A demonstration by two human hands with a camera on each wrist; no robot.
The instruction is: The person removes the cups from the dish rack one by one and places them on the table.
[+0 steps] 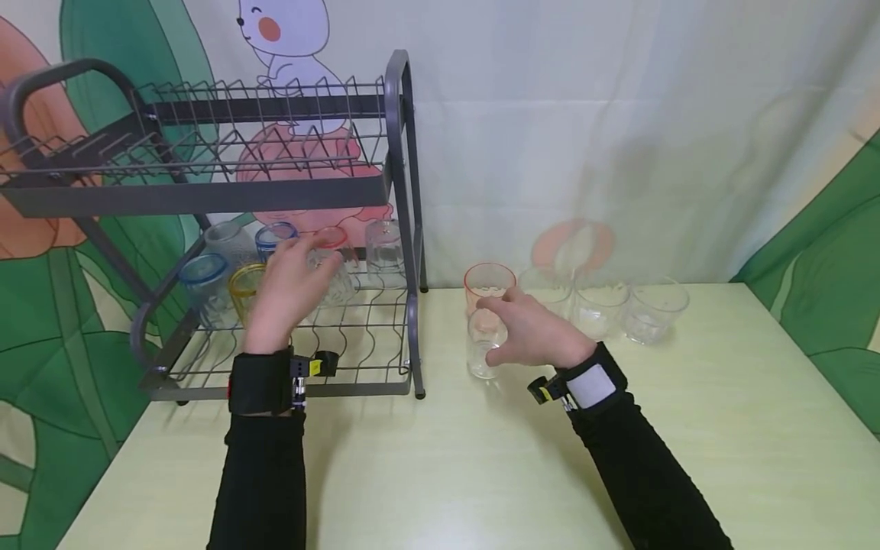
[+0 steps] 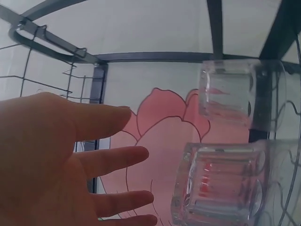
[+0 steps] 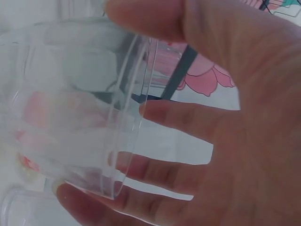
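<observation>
My left hand (image 1: 292, 286) is over the lower shelf of the rack, its fingers spread and nearly straight, holding nothing. Beside it, a clear glass (image 1: 338, 289) stands upside down, with another clear glass (image 1: 385, 248) farther right; in the left wrist view, the fingers stay apart from the two clear glasses nearest them. On the table, my right hand (image 1: 536, 332) has its thumb and fingers around the rim of an upright clear glass (image 1: 481, 355). The right wrist view shows fingertips against that clear glass (image 3: 70, 108). Behind it stands a red-rimmed glass (image 1: 490, 276).
The dark two-tier dish rack (image 1: 206, 200) stands on the table's left. Its lower shelf also holds blue-rimmed glasses (image 1: 204, 271), a yellow-rimmed glass (image 1: 244, 284) and a red-rimmed one (image 1: 331, 237). Clear glasses (image 1: 649, 309) line up at the right, before a white curtain (image 1: 619, 153).
</observation>
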